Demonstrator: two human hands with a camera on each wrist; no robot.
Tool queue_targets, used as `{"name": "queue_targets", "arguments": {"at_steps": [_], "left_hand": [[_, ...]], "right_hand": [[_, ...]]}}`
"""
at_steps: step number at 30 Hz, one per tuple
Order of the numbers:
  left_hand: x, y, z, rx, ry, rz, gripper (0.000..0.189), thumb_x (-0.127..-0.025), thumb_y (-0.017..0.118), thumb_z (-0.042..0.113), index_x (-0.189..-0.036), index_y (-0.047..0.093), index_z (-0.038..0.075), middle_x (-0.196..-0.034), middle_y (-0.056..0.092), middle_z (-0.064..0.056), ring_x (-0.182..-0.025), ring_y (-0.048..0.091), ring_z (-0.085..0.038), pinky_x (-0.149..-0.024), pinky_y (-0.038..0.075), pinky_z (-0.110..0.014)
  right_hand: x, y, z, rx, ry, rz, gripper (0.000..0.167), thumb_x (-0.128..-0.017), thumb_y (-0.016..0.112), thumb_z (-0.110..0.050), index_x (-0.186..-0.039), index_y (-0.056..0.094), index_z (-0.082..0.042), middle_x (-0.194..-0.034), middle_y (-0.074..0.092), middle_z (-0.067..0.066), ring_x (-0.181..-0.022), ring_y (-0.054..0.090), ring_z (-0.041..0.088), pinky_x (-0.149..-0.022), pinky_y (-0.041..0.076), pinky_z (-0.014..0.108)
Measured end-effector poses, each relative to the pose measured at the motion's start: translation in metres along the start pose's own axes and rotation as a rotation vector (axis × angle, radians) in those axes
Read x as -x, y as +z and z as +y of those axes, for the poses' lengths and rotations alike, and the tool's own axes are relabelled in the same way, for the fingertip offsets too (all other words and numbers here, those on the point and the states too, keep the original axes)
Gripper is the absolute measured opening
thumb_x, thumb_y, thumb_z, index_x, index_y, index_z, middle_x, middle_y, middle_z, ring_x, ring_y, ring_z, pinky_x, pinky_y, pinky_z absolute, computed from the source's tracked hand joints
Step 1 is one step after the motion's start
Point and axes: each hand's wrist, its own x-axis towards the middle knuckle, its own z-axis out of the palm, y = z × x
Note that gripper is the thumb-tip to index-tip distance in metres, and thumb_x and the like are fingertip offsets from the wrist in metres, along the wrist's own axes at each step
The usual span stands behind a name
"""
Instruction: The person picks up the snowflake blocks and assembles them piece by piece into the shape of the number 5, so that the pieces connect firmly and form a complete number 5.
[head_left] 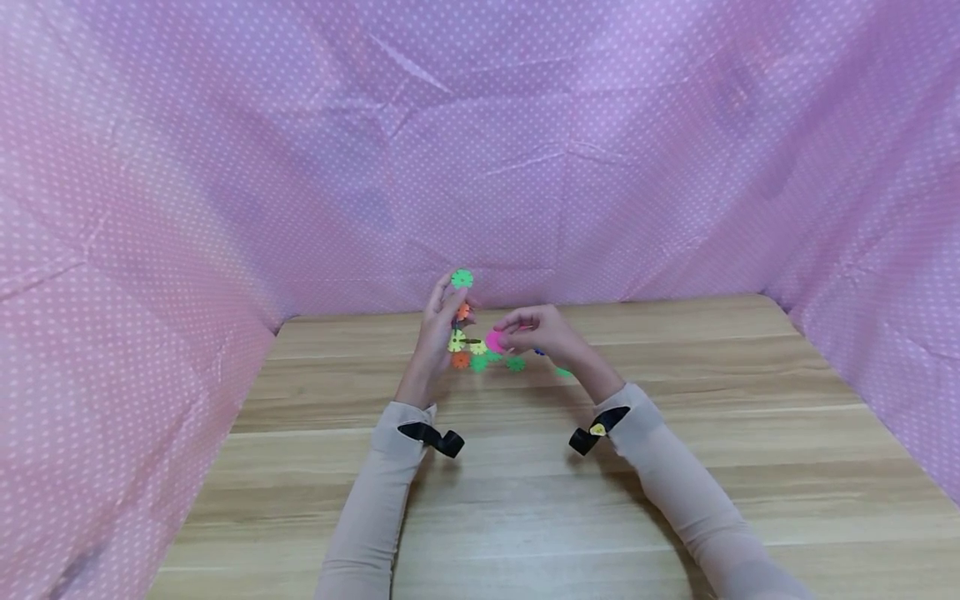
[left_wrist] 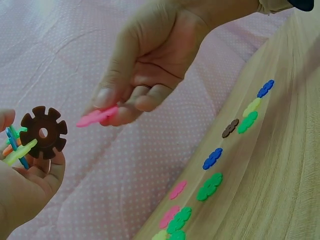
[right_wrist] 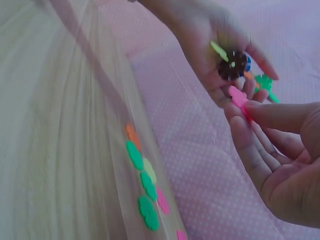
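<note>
My left hand (head_left: pixel 433 333) holds a small cluster of notched plastic discs joined together. In the left wrist view a brown disc (left_wrist: pixel 31 131) faces the other hand, with a yellow disc (left_wrist: pixel 21 151) edge-on beside it. Blue and orange pieces sit partly hidden behind the fingers. A green disc (head_left: pixel 462 278) forms the cluster's upper end in the head view. Between thumb and fingers, my right hand (head_left: pixel 551 337) pinches a pink disc (left_wrist: pixel 97 117). The pink disc is close to the brown one, with a gap between them in the left wrist view.
Loose discs lie along the far edge of the wooden table (head_left: pixel 517 517), among them a green disc (left_wrist: pixel 209 186), a blue disc (left_wrist: pixel 212 158) and an orange disc (right_wrist: pixel 132 136). A pink dotted curtain (head_left: pixel 480 183) hangs behind the table and at both sides.
</note>
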Motion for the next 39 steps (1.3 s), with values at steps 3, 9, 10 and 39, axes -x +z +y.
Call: {"name": "queue_targets", "arguments": {"at_steps": [3, 9, 10, 39], "left_hand": [[0.0, 0.001, 0.0, 0.006, 0.006, 0.011, 0.051, -0.107, 0.053, 0.021, -0.155, 0.037, 0.014, -0.088, 0.064, 0.003, -0.072, 0.058, -0.006, -0.075, 0.055, -0.02], [0.0, 0.003, 0.002, 0.013, 0.012, 0.011, 0.05, -0.107, 0.052, 0.02, -0.154, 0.037, 0.015, -0.088, 0.064, 0.005, -0.072, 0.058, -0.006, -0.076, 0.055, -0.02], [0.001, 0.002, 0.002, 0.012, 0.012, 0.008, 0.051, -0.107, 0.052, 0.02, -0.155, 0.036, 0.014, -0.088, 0.064, 0.005, -0.072, 0.058, -0.006, -0.076, 0.055, -0.02], [0.002, 0.01, 0.007, -0.032, 0.042, -0.095, 0.051, -0.107, 0.054, 0.02, -0.155, 0.037, 0.014, -0.081, 0.057, 0.004, -0.06, 0.041, -0.007, -0.055, 0.039, -0.018]], "right_hand": [[0.001, 0.003, -0.003, -0.017, -0.004, 0.021, 0.027, -0.091, 0.073, -0.002, -0.115, 0.068, 0.01, -0.089, 0.074, 0.003, -0.081, 0.074, 0.021, -0.089, 0.055, 0.066], [0.002, 0.007, -0.005, -0.051, -0.002, 0.033, 0.027, -0.091, 0.073, -0.001, -0.114, 0.068, 0.011, -0.088, 0.074, 0.002, -0.079, 0.074, 0.02, -0.081, 0.062, 0.054], [0.002, 0.007, -0.006, -0.057, 0.001, 0.031, 0.027, -0.091, 0.073, 0.0, -0.114, 0.067, 0.012, -0.088, 0.074, 0.002, -0.077, 0.073, 0.018, -0.08, 0.063, 0.051], [0.002, 0.02, -0.005, -0.09, -0.111, 0.079, 0.023, -0.089, 0.073, 0.005, -0.108, 0.067, 0.017, -0.082, 0.077, -0.001, -0.071, 0.073, 0.011, -0.068, 0.063, 0.033]]}}
